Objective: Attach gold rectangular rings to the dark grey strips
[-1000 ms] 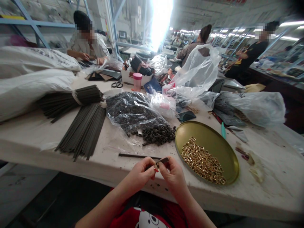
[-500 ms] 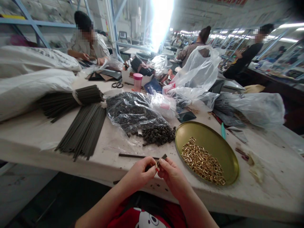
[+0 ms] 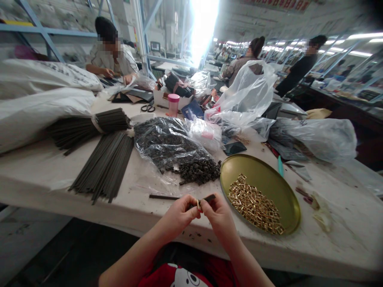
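Note:
Close together over the table's front edge, my two hands work on small parts. My left hand (image 3: 184, 210) pinches a small gold buckle (image 3: 198, 203) between thumb and fingers. A short dark strip (image 3: 210, 197) is gripped in my right hand (image 3: 217, 211), its end sticking out above the fingers; it appears to meet the buckle, but my fingertips hide how. Behind my left hand, another dark strip (image 3: 163, 197) lies flat on the table. To the right, a round gold tray (image 3: 263, 169) holds a heap of gold buckles (image 3: 254, 205).
Small black loops (image 3: 199, 171) spill from a clear plastic bag (image 3: 167, 139) ahead. Bundles of dark strips (image 3: 104, 167) lie to the left, near white sacks (image 3: 44, 107). Scissors (image 3: 147, 107) and a pink-lidded jar (image 3: 173, 105) stand farther back. A co-worker (image 3: 112, 59) sits across the table.
My right hand has turned slightly, and the dark strip in it now points more to the right. The buckle stays in my left fingers. A person at the far right has shifted left.

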Demonstrator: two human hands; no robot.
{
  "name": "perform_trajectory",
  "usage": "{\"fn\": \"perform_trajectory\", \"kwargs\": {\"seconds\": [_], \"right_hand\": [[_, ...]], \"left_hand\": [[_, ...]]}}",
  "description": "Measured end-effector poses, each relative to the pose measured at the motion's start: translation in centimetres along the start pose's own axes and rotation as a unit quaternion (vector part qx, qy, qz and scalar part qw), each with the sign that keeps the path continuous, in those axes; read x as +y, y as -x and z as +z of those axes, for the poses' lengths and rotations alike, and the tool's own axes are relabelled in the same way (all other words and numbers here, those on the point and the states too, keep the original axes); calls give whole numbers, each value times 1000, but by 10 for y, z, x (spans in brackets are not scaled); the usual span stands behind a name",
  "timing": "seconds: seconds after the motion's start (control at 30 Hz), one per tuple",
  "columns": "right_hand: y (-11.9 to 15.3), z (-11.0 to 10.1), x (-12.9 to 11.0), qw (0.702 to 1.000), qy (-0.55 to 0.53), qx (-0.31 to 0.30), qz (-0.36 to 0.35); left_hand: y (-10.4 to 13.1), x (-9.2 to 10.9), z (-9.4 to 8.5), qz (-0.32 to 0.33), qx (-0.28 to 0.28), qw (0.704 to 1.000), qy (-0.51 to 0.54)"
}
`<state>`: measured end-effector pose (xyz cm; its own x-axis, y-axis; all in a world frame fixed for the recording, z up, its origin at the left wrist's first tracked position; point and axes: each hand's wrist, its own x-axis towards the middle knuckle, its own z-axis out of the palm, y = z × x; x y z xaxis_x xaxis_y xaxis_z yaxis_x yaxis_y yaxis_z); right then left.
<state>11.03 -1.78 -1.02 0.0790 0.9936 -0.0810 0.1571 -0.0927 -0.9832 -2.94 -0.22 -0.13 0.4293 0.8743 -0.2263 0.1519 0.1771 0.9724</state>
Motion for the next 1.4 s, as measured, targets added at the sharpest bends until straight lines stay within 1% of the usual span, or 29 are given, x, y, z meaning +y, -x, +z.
{"fn": "perform_trajectory", "kwargs": {"seconds": [0.07,0.13,0.2,0.27,0.33,0.43,0.5,0.67,0.8,0.9,1.0,1.1,1.17,1.2,1.27,1.3,1.33,1.37,1.4], "right_hand": [[-1,2,1,996,-72,-35,46],[0,5,5,986,-137,-55,81],[2,8,10,973,-194,-71,107],[3,9,14,963,-232,-76,117],[4,10,16,961,-245,-65,111],[4,8,16,966,-242,-36,83],[4,8,15,965,-248,-29,80],[6,12,16,948,-291,-33,127],[7,14,13,927,-339,-35,159],[6,14,11,911,-369,-34,178],[6,14,12,912,-365,-35,186],[7,14,14,933,-323,-40,155],[8,12,14,957,-263,-40,118],[9,11,14,971,-219,-30,93],[11,8,13,994,-104,21,16],[12,5,13,997,-43,51,-34],[13,2,12,993,10,72,-88],[15,-1,12,986,50,79,-139],[16,-4,11,978,77,65,-181]], "left_hand": [[1,2,0,23,3,1000,-14],[2,4,-1,35,2,999,-22],[3,4,-1,39,5,999,-31],[4,3,-1,43,14,998,-36],[5,2,-1,40,11,999,-26],[6,-1,0,18,-21,1000,9],[6,-2,0,5,-28,999,17],[5,-7,3,23,32,998,-42],[3,-11,4,29,37,997,-60],[2,-12,4,26,57,995,-77],[2,-11,3,28,69,993,-94],[3,-7,1,33,62,993,-94],[3,-6,1,27,56,995,-80],[3,-5,1,19,53,996,-68],[3,-5,1,-8,46,998,-36],[3,-5,1,-21,44,999,-19],[3,-6,1,-32,44,999,-5],[3,-6,1,-41,46,998,5],[4,-6,1,-45,51,998,10]]}}
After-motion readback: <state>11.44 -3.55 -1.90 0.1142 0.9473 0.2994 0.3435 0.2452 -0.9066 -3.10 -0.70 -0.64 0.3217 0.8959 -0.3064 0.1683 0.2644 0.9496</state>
